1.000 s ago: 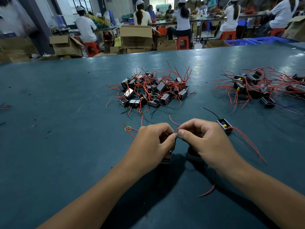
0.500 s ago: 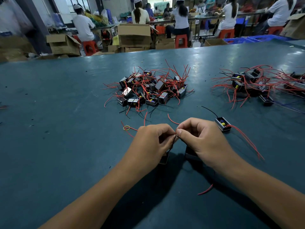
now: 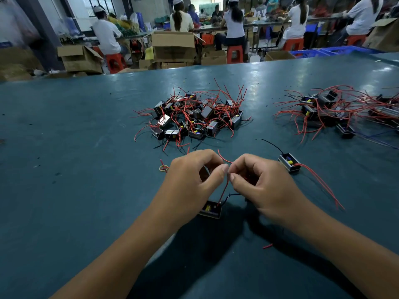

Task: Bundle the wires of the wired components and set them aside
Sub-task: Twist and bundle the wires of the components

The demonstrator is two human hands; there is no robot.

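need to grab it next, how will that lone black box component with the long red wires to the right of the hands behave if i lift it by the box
The lone component looks small and boxy, so probably light and stable, not apt to roll. Its thin red wires sprawl in loose curves over the table, so they will likely hang floppy and trail behind.

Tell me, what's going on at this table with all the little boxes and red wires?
A person is bundling the wires of small black components. Both hands work close together: the left hand and the right hand pinch a red wire that runs down to a component beneath them. Another component lies loose just right of the hands. A tangled pile sits farther back on the table, with a second pile to its right.
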